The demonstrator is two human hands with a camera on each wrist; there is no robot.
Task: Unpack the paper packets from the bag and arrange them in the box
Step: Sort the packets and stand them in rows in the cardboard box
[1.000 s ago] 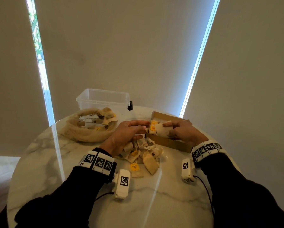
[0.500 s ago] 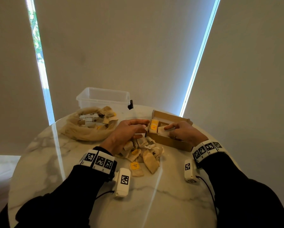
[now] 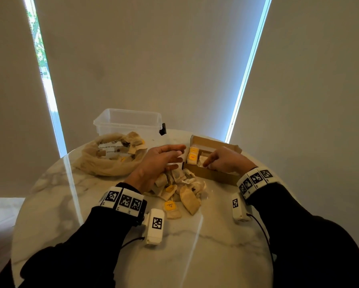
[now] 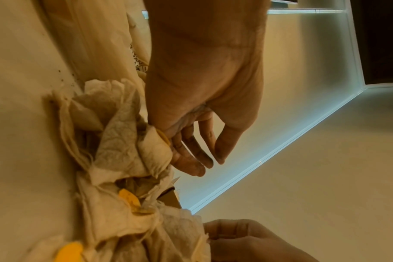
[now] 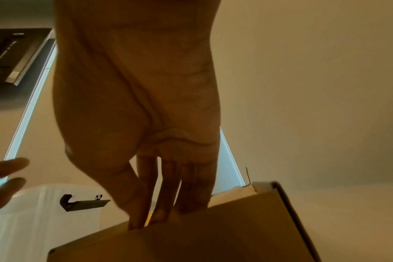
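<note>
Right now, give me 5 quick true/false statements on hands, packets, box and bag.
1. The right hand reaches into the cardboard box. True.
2. The left hand grips a packet lifted clear of the table. False: its fingers are straight and hold nothing, above the loose pile of packets.
3. The box is empty. False: yellow-labelled packets already stand at its left end.
4. The mesh bag lies open on the table, left of the left hand, with some packets inside. True.
5. The clear plastic tub stands at the near edge of the table. False: it stands at the far edge, behind the bag.
</note>
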